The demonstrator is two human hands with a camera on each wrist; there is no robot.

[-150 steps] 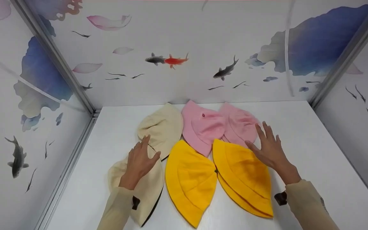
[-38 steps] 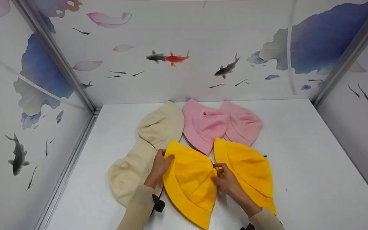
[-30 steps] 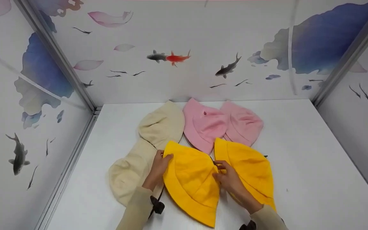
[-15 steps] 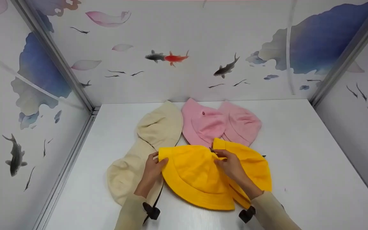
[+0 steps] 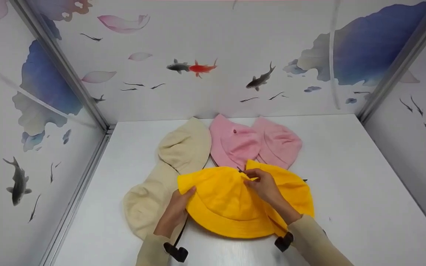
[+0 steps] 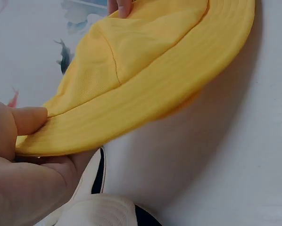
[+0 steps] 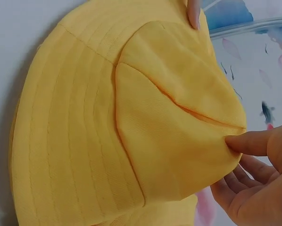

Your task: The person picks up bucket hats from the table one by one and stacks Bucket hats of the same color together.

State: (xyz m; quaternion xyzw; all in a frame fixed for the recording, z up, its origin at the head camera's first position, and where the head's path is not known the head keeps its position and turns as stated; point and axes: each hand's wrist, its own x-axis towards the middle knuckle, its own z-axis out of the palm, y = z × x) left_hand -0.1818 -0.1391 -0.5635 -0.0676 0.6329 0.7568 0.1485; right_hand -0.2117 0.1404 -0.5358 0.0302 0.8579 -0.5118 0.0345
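Note:
Between my hands is a yellow bucket hat [image 5: 224, 195], folded flat, its stitched brim toward me and its crown toward the back. My left hand [image 5: 176, 207] pinches the brim's left end, thumb on top and fingers underneath; the left wrist view shows this brim [image 6: 131, 117] raised over a shadow. With thumb and fingers, my right hand [image 5: 266, 186] pinches the top of the crown [image 7: 193, 150], beside a small dark stem [image 5: 240, 170]. A second yellow bucket hat [image 5: 296, 192] lies behind my right hand, partly covered by the held hat and forearm.
Two cream bucket hats [image 5: 185, 144] with dark inner edges lie at the left, the nearer one [image 5: 141, 212] partly behind my left arm. A pink hat [image 5: 231, 142] and a paler pink hat [image 5: 281, 142] lie along the back. Printed panels [image 5: 213, 96] wall the white table [image 5: 361, 192].
Both hands hovered open over the hats; now they hold the left yellow hat. It has come up from the table and turned, its lower tip swinging right. My left hand has lowered slightly.

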